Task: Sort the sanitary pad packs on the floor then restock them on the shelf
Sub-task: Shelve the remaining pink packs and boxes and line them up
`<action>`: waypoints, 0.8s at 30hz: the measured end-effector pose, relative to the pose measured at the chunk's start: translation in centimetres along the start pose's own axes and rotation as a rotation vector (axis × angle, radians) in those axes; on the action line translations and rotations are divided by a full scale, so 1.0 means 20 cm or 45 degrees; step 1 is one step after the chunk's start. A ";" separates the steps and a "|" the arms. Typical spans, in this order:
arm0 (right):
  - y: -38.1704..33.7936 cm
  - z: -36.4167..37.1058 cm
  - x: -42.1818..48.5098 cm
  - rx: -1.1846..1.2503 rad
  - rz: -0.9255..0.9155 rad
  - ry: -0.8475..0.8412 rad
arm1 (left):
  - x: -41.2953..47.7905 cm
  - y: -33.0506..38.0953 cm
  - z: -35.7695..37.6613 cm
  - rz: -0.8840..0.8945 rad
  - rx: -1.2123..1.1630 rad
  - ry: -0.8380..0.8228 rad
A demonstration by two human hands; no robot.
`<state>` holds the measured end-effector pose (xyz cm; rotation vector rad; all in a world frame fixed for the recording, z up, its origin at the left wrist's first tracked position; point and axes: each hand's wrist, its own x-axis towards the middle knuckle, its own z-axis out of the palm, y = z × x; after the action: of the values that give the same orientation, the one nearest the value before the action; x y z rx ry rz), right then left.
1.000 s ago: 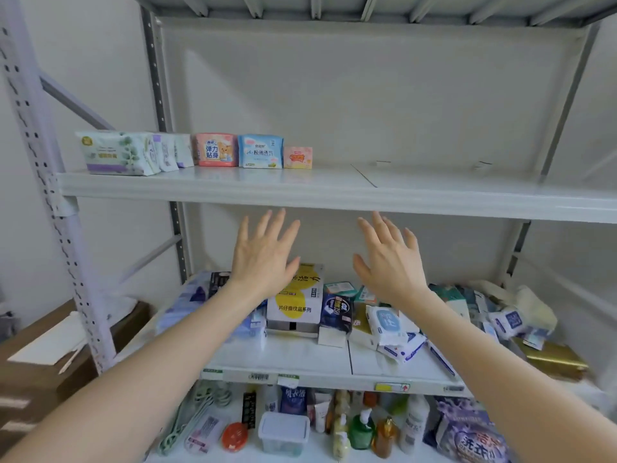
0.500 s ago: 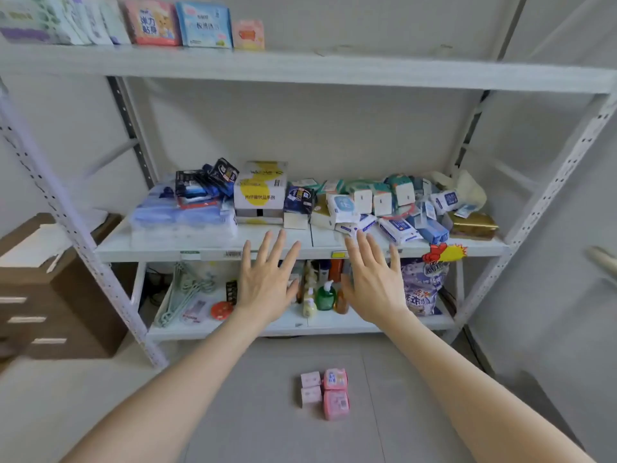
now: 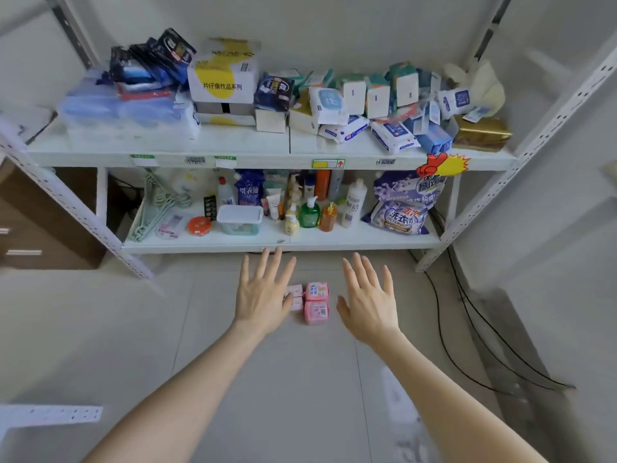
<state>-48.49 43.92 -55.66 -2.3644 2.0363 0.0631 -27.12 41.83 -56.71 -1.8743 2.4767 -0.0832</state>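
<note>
1. Pad packs [image 3: 316, 312]: four pink ones sat in a tight two-by-two block on the floor [image 3: 267, 379], just in front of the shelf unit [image 3: 350, 243].
2. Block layout: two small pale packs [image 3: 295, 290] on its left side, two larger deep-pink packs [image 3: 317, 291] on its right, all touching.
3. Left grip [image 3: 263, 302]: wide, fingers straight and spread, palm down, holding nothing. It sat at the block's left edge in view, and its thumb side overlapped the small pale packs. Couldn't tell if there was contact.
4. Right grip [image 3: 367, 305]: wide, fingers spread, empty. It was just right of the block, with a visible gap between thumb and the larger deep-pink packs.
5. The block lay between the two grips, nearer the left one.
6. Beyond the block, the bottom shelf held bottles [image 3: 310, 213], a purple detergent bag [image 3: 400, 215], a lidded clear box [image 3: 238, 218] and green hangers [image 3: 160, 208].
7. The shelf above that held wipes packs [image 3: 394, 135] and a yellow-and-white carton [image 3: 223, 78].
8. Right of the block: black cables [image 3: 467, 329] on the floor. Far left of it: a brown cabinet [image 3: 40, 222].
</note>
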 end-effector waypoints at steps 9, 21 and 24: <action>0.06 0.39 0.19 0.031 -0.059 -0.184 | 0.14 -0.03 0.36 -0.091 -0.041 -0.161; -0.07 1.14 0.80 0.114 -0.026 -0.422 | 0.68 -0.29 1.12 -0.036 -0.087 -0.374; -0.07 1.38 0.93 0.140 -0.020 -0.471 | 0.78 -0.32 1.38 -0.048 -0.127 -0.433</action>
<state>-44.85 26.81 -84.10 -2.1128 1.7990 0.3502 -23.56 24.46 -83.86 -1.7922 2.2530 0.3351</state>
